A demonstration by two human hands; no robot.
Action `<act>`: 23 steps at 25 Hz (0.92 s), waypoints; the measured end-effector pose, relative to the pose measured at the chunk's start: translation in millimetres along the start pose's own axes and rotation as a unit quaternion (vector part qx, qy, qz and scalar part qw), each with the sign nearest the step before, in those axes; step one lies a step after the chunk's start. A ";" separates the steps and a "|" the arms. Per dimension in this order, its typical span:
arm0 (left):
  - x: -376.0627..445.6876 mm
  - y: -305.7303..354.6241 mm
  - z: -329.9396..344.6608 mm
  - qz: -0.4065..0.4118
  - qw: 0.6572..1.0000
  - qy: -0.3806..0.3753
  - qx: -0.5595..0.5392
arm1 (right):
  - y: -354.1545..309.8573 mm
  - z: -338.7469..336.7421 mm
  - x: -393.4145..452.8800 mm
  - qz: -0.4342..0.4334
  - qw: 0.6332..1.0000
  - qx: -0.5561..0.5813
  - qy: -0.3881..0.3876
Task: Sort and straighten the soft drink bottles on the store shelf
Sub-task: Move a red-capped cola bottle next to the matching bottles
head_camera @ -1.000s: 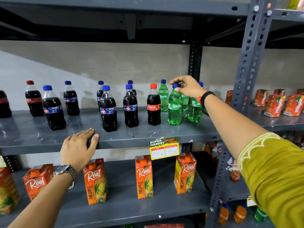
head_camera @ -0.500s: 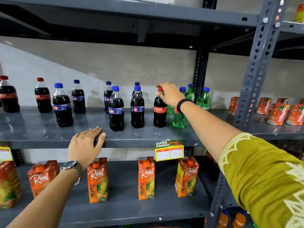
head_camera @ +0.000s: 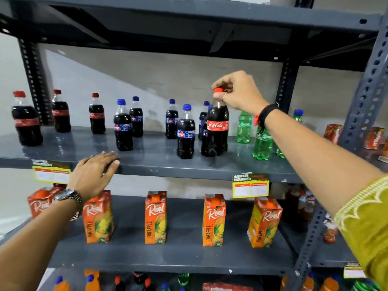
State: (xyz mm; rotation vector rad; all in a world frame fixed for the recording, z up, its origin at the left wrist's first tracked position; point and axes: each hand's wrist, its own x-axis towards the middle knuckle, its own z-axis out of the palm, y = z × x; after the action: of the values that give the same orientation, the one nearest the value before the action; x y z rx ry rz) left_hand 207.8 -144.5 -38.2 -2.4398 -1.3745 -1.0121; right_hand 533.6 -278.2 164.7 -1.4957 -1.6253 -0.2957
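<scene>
My right hand (head_camera: 239,91) pinches the red cap of a Coca-Cola bottle (head_camera: 217,131) and holds it just above the grey shelf (head_camera: 159,162), in front of a blue-capped cola. Several blue-capped cola bottles (head_camera: 185,133) stand to its left. Three red-capped Coca-Cola bottles (head_camera: 60,112) stand at the far left. Green Sprite bottles (head_camera: 243,127) stand to the right, partly hidden by my forearm. My left hand (head_camera: 94,175) rests flat on the shelf's front edge, fingers spread, holding nothing.
Pineapple juice cartons (head_camera: 155,217) line the shelf below. Yellow price tags (head_camera: 251,185) hang from the shelf's front edge. A perforated steel upright (head_camera: 365,85) rises at the right, with small red juice boxes (head_camera: 375,137) beyond it. More bottles fill the bottom shelf.
My right hand went from the Sprite bottles to the red-capped Coca-Cola bottle, gripped its cap and raised it off the shelf. The view swung left. My left hand stayed on the shelf edge.
</scene>
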 end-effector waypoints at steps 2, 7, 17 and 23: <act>0.2 -36.9 -10.7 -0.021 1.000 0.006 -0.003 | -29.8 30.4 5.2 -0.010 1.000 0.021 -0.016; -3.4 -130.9 -28.9 -0.030 0.999 0.010 0.008 | -103.0 128.4 26.3 -0.014 0.996 0.084 -0.034; 4.2 -264.4 -52.3 0.019 1.000 -0.004 0.009 | -223.8 293.0 87.2 0.015 0.980 0.195 -0.036; 2.0 -268.4 -42.4 0.014 1.000 0.024 -0.012 | -233.7 362.3 108.5 0.049 0.988 0.147 -0.009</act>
State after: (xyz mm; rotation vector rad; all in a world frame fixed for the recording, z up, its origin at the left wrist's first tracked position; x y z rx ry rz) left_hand -28.4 -10.8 -52.6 -2.4275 -1.3162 -1.0788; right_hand 180.1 -12.5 119.4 -1.3477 -1.5281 0.0132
